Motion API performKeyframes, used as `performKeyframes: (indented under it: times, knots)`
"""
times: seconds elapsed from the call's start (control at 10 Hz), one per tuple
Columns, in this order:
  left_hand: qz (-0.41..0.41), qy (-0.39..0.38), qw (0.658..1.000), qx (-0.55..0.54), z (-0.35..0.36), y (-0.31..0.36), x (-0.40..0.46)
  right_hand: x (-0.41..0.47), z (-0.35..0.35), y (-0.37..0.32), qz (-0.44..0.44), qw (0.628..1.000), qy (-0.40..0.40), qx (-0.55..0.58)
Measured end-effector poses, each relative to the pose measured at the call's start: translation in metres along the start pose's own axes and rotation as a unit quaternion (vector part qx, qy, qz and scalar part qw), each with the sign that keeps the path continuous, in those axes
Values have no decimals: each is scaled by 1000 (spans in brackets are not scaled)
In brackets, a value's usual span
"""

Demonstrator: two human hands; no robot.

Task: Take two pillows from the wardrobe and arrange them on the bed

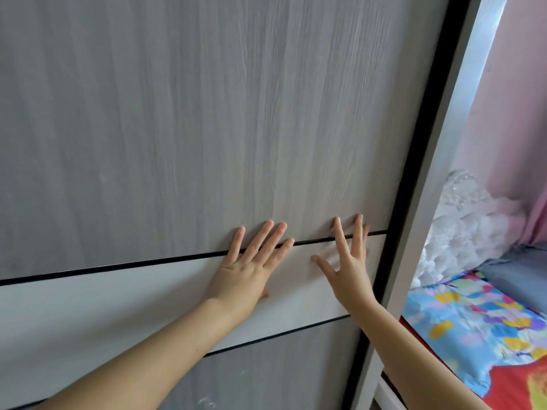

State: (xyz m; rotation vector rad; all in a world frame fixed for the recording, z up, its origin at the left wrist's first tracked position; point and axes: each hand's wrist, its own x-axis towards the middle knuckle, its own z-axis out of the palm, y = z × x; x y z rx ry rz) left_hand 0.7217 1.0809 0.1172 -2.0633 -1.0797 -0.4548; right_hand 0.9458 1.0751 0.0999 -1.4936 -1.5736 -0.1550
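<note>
A grey wood-grain wardrobe door (192, 119) fills most of the head view, crossed by a lighter horizontal band. My left hand (250, 261) lies flat on the door with fingers spread over the band's upper seam. My right hand (347, 261) presses flat beside it, close to the door's black right edge. Neither hand holds anything. To the right of the door, the wardrobe's inside shows a colourful patterned pillow (470, 327) lying on a red cloth (509, 380). I cannot tell whether a second pillow is there.
A grey frame post (438, 184) runs diagonally beside the door's edge. Behind it hang pink fabric (515, 119) and a white lacy, glittery bundle (461, 223). A grey folded cloth (521, 273) lies at the far right.
</note>
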Motion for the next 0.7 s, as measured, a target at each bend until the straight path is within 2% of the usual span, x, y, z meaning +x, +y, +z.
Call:
performKeyframes:
  times: [0.5, 0.6, 0.7]
  knots:
    - [-12, -12, 1000, 20, 5, 12, 13, 7, -4, 17, -17, 1000, 6, 22]
    - [-13, 34, 999, 15, -2, 13, 11, 2, -18, 8, -25, 999, -9, 22]
    - [31, 126, 991, -21, -2, 30, -16, 4, -62, -6, -41, 991, 50, 119]
